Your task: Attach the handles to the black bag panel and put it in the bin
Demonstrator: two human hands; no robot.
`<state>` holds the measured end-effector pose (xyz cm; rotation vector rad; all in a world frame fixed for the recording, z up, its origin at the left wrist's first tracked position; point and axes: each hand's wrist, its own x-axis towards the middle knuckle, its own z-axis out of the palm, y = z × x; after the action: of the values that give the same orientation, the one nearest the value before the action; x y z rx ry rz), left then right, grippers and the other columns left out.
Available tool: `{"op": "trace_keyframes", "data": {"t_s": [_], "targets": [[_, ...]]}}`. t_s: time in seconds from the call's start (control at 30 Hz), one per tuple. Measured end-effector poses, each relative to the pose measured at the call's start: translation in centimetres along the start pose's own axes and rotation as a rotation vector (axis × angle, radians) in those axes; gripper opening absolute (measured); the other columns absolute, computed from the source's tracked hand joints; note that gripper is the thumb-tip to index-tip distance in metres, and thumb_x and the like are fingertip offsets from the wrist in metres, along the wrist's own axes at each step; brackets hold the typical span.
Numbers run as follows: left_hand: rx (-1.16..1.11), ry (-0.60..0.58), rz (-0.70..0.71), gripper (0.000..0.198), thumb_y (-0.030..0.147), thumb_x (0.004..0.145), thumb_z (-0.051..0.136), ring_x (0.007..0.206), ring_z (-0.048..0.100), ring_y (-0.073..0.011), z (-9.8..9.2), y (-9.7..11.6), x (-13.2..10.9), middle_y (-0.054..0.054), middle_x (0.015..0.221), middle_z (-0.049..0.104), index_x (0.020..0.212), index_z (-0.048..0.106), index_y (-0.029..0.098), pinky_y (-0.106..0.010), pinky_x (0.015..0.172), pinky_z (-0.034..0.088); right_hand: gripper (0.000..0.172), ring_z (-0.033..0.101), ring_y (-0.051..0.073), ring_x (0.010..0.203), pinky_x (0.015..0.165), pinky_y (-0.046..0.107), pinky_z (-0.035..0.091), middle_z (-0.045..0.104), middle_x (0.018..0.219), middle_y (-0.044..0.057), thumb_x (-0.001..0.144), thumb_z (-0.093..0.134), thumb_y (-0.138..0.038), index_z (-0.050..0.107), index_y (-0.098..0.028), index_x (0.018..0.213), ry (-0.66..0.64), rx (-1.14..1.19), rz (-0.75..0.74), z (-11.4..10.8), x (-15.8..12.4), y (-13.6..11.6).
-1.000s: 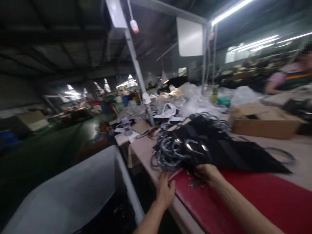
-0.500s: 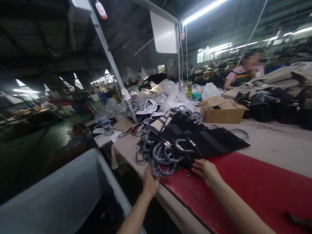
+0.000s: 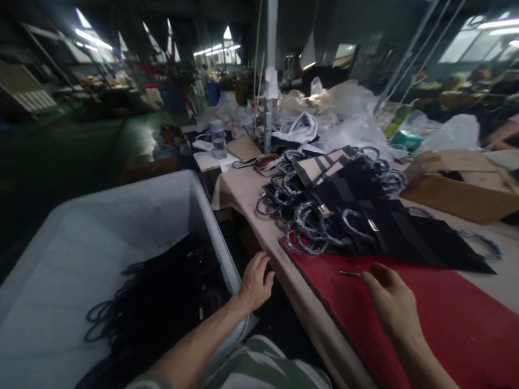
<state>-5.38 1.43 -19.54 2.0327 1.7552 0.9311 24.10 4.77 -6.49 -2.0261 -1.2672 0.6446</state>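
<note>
My left hand (image 3: 257, 282) hangs between the white bin and the table edge, fingers apart and holding nothing. Over the red mat (image 3: 441, 308), my right hand (image 3: 389, 294) has its fingers bent down beside a small metal tool (image 3: 350, 273); its fingertips are partly hidden, so a hold cannot be made out. Beyond both hands lies a pile of flat black bag pieces (image 3: 409, 232) with plastic-wrapped ring handles (image 3: 306, 219) and small metal fittings. More black pieces (image 3: 162, 302) with loop handles lie inside the white bin (image 3: 121, 202).
A cardboard box (image 3: 462, 194) sits to the right behind the pile. Clear plastic bags (image 3: 352, 108), a water bottle (image 3: 218, 139) and a metal post (image 3: 268, 108) stand farther back. A person's arm (image 3: 503, 132) shows at the right edge.
The view has turned left, showing more of the bin. My left hand has left the handles at the pile's edge, and my right hand has drawn back from the black pieces.
</note>
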Motion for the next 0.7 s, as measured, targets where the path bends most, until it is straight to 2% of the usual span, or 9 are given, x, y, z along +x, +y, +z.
{"op": "trace_keyframes", "data": {"t_s": [0.07, 0.13, 0.2, 0.3, 0.37, 0.47, 0.6, 0.7], "targets": [[0.067, -0.106, -0.018, 0.035, 0.025, 0.089, 0.053, 0.119, 0.057, -0.032, -0.2, -0.9, -3.0, -0.018, 0.126, 0.061, 0.119, 0.063, 0.011, -0.05, 0.104, 0.048, 0.054, 0.062, 0.034, 0.108, 0.1, 0.052, 0.049, 0.062, 0.119, 0.019, 0.082, 0.054, -0.047, 0.06, -0.01, 0.12, 0.011, -0.136, -0.271, 1.4, -2.4, 0.2], [0.115, -0.223, 0.006, 0.022, 0.026, 0.085, 0.059, 0.101, 0.064, -0.0309, -0.2, -1.9, -5.1, -0.017, 0.102, 0.068, 0.097, 0.071, 0.011, -0.05, 0.099, 0.05, 0.048, 0.06, 0.033, 0.111, 0.097, 0.049, 0.051, 0.061, 0.121, 0.019, 0.088, 0.049, -0.045, 0.06, -0.01, 0.119, 0.017, -0.208, -0.57, 3.6, -5.0, 0.2], [0.145, -0.314, 0.05, 0.019, 0.028, 0.084, 0.064, 0.093, 0.065, -0.0298, -0.2, -2.9, -6.2, -0.015, 0.084, 0.069, 0.08, 0.072, 0.012, -0.05, 0.101, 0.047, 0.039, 0.058, 0.031, 0.115, 0.096, 0.046, 0.052, 0.058, 0.126, 0.018, 0.093, 0.047, -0.036, 0.058, -0.012, 0.122, -0.037, -0.299, -0.84, 6.2, -7.0, -0.2], [0.174, -0.389, 0.109, 0.023, 0.031, 0.085, 0.066, 0.094, 0.064, -0.029, -0.3, -3.8, -6.5, -0.014, 0.076, 0.068, 0.073, 0.072, 0.013, -0.047, 0.102, 0.044, 0.037, 0.052, 0.033, 0.124, 0.1, 0.05, 0.048, 0.054, 0.134, 0.018, 0.094, 0.049, -0.026, 0.054, -0.012, 0.128, -0.135, -0.509, -1.119, 9.7, -8.2, -0.6], [0.184, -0.416, 0.145, 0.024, 0.033, 0.086, 0.065, 0.092, 0.064, -0.0268, -0.7, -4.2, -6.3, -0.012, 0.077, 0.069, 0.073, 0.073, 0.014, -0.043, 0.101, 0.044, 0.042, 0.046, 0.038, 0.131, 0.106, 0.057, 0.041, 0.052, 0.139, 0.019, 0.092, 0.049, -0.019, 0.051, -0.011, 0.133, -0.139, -0.675, -1.208, 11.2, -8.0, -0.5], [0.195, -0.44, 0.198, 0.026, 0.034, 0.088, 0.063, 0.086, 0.062, -0.0235, -1.6, -4.4, -5.9, -0.009, 0.074, 0.068, 0.072, 0.073, 0.015, -0.04, 0.098, 0.043, 0.053, 0.038, 0.041, 0.138, 0.111, 0.062, 0.033, 0.05, 0.143, 0.019, 0.089, 0.045, -0.006, 0.044, -0.01, 0.142, -0.129, -0.846, -1.252, 11.9, -7.4, 0.0], [0.202, -0.466, 0.265, 0.03, 0.034, 0.088, 0.061, 0.078, 0.059, -0.0218, -2.9, -4.8, -5.8, -0.008, 0.068, 0.065, 0.066, 0.07, 0.016, -0.038, 0.089, 0.044, 0.062, 0.034, 0.04, 0.142, 0.114, 0.061, 0.029, 0.047, 0.147, 0.018, 0.087, 0.042, -0.003, 0.037, -0.013, 0.147, -0.172, -0.871, -1.211, 11.5, -7.2, 0.8], [0.189, -0.492, 0.319, 0.032, 0.033, 0.09, 0.059, 0.074, 0.057, -0.0209, -3.7, -5.0, -6.3, -0.006, 0.066, 0.064, 0.064, 0.068, 0.017, -0.037, 0.083, 0.043, 0.074, 0.032, 0.039, 0.144, 0.115, 0.061, 0.028, 0.045, 0.149, 0.017, 0.087, 0.042, -0.002, 0.022, -0.017, 0.156, -0.202, -0.876, -1.171, 11.4, -7.3, 1.0]]}}
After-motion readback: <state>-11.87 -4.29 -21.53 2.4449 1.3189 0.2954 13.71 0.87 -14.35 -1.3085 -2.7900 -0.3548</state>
